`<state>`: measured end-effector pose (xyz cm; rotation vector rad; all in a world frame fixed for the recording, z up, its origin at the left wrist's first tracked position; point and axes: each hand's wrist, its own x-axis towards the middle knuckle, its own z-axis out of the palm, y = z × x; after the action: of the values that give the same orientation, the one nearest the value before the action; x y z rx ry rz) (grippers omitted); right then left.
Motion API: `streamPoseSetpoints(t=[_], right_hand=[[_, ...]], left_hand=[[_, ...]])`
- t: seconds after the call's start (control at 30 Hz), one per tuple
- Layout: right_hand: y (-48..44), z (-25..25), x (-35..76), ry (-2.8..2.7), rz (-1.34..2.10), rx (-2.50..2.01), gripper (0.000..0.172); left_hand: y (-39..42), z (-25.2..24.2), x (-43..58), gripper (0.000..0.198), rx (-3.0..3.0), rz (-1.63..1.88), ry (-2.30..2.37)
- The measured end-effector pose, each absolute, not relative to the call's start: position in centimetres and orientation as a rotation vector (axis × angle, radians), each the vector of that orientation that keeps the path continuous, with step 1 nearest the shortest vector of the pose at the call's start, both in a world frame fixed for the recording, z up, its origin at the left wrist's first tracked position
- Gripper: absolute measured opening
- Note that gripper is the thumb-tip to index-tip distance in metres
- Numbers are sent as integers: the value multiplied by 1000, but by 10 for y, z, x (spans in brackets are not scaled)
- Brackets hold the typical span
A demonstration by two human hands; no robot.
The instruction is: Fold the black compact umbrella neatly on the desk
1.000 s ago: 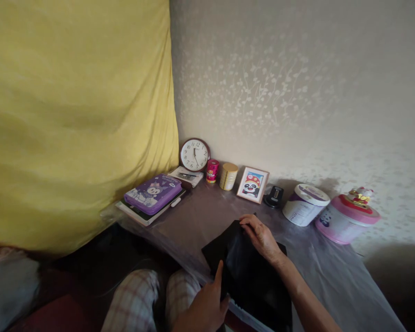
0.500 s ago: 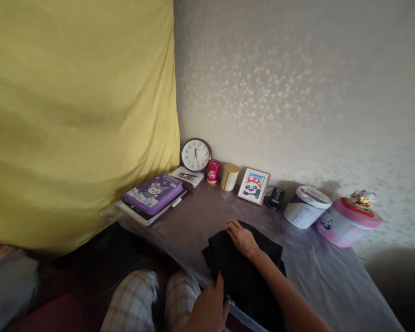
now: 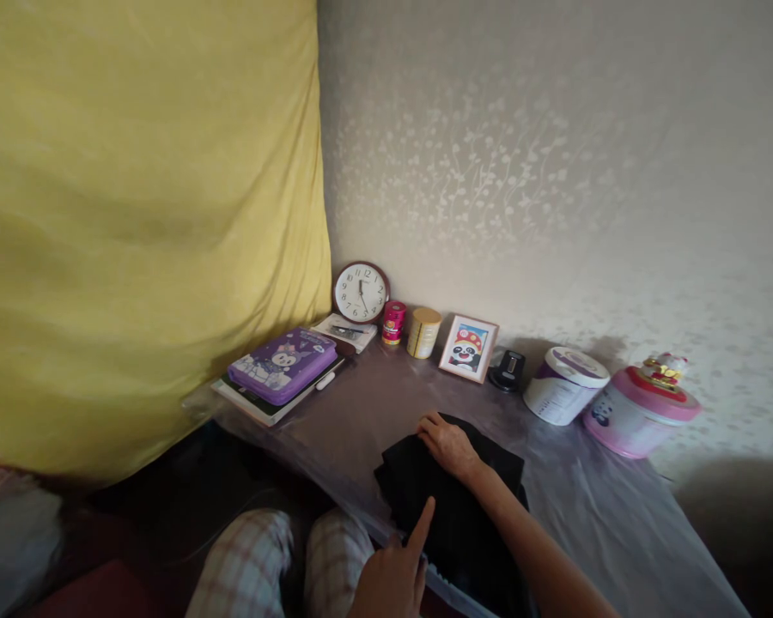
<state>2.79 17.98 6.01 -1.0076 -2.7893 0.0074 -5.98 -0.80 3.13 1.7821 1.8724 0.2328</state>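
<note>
A folded black cloth (image 3: 464,532), perhaps a garment, lies at the near edge of the table. My right hand (image 3: 449,445) rests on its far part, with bent fingers closed on the fabric near the upper left edge; the thumb is hidden. Lower down, my left hand (image 3: 392,571) hovers at the cloth's near left side. Its index finger is stretched out over the fabric, apart from the other fingers, which are partly hidden. Nothing shows in this left hand.
Along the wall stand a clock (image 3: 362,292), a pink can (image 3: 393,324), a yellow tin (image 3: 423,333), a panda picture frame (image 3: 469,348), a black object (image 3: 508,371), a white tub (image 3: 565,386) and a pink container (image 3: 641,412). A purple case (image 3: 283,365) lies on the table (image 3: 361,412) at left.
My left index finger has moved up and to the right, further over the black cloth. My right hand stays on the cloth. The view has shifted slightly.
</note>
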Motion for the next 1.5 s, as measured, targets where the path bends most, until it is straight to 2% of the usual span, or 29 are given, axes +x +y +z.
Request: streamPoseSetpoints(t=[0.2, 0.37, 0.5, 0.77, 0.9, 1.0, 1.1, 1.3, 1.5], right_hand=[[177, 64, 32, -2729, 122, -929, 18], [161, 76, 48, -2691, 329, -643, 21], [168, 74, 64, -2799, 340, -581, 24], [211, 71, 73, -2693, 33, -973, 29], [201, 73, 64, -2828, 209, -737, 29], [202, 72, 67, -2870, 202, -814, 26], [212, 75, 84, -2676, 79, -1003, 26], [205, 85, 147, -2299, 27, -1015, 27], [166, 69, 194, -2233, -17, -1113, 26]], left_hand=[[-6, 41, -59, 65, 1700, 149, 1907], [-7, 35, -60, 66, 1684, 207, 1874], [-8, 31, -59, 65, 1687, 238, 1896], [-5, 31, -59, 65, 1684, 221, 1882], [-5, 31, -60, 64, 1693, 222, 1866], [-6, 32, -61, 64, 1695, 222, 1862], [-6, 30, -63, 65, 1694, 251, 1849], [-4, 19, -65, 66, 1679, 344, 1822], [-5, 16, -68, 65, 1685, 377, 1839]])
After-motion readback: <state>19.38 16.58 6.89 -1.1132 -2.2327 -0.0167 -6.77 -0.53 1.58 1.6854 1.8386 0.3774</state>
